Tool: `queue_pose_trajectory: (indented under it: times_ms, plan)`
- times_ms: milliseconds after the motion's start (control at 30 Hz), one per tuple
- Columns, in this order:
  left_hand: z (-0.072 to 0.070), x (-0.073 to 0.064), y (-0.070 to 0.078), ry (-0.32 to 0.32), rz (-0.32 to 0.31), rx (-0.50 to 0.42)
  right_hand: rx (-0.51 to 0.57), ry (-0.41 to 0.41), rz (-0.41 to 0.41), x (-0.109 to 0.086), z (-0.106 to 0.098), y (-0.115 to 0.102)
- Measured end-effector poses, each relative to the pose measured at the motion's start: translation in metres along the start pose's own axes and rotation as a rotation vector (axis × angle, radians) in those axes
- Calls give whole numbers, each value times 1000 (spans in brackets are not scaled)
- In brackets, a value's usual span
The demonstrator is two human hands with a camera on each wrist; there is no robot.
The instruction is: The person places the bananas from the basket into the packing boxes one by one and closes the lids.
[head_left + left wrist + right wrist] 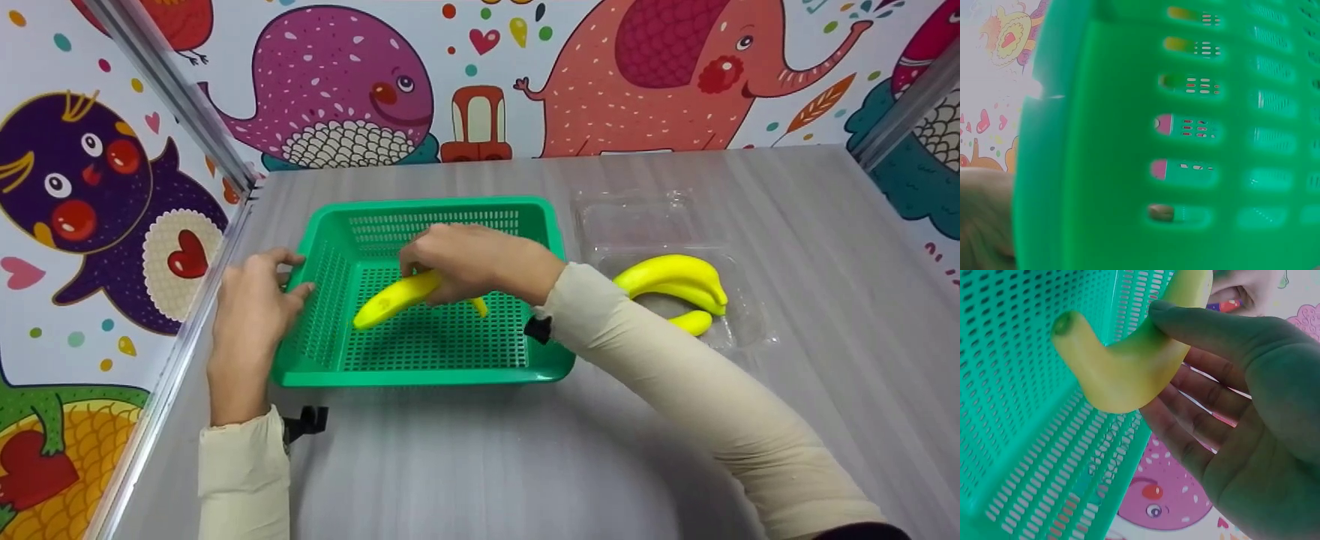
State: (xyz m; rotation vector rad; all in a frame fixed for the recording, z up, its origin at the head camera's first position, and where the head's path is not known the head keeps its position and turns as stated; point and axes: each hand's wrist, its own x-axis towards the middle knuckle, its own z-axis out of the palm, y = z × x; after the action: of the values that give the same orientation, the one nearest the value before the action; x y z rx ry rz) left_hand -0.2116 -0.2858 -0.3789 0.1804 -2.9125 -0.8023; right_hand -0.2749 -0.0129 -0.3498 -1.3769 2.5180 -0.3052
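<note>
In the head view, a yellow banana (397,298) hangs tilted over the inside of a green plastic basket (427,376). My right hand (480,262) grips it around its middle. The right wrist view shows the thumb on one side of the banana (1123,379) and the fingers on the other, with its stem end poking out. At the basket's left edge, my left hand (255,315) holds the rim with thumb and fingertips. The basket wall (1117,140) fills most of the left wrist view, with little of that hand visible.
Right of the basket, a clear plastic clamshell box (637,225) lies unfolded on the grey table (465,465). Several yellow bananas (671,274) sit in its near half, partly behind my right sleeve. Cartoon-printed walls (345,82) stand behind and to the left.
</note>
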Motion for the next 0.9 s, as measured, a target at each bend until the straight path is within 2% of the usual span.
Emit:
queue_pose_trajectory:
  times_ms: [200,567,900]
  plan:
    - [0,0,0,-7,-2,-2,41,22,-1,-22,-8,12]
    - [2,1,-1,3,3,25,42,50,13,-53,-17,26]
    - [3,1,2,-1,7,16,89,111,16,-86,-20,38]
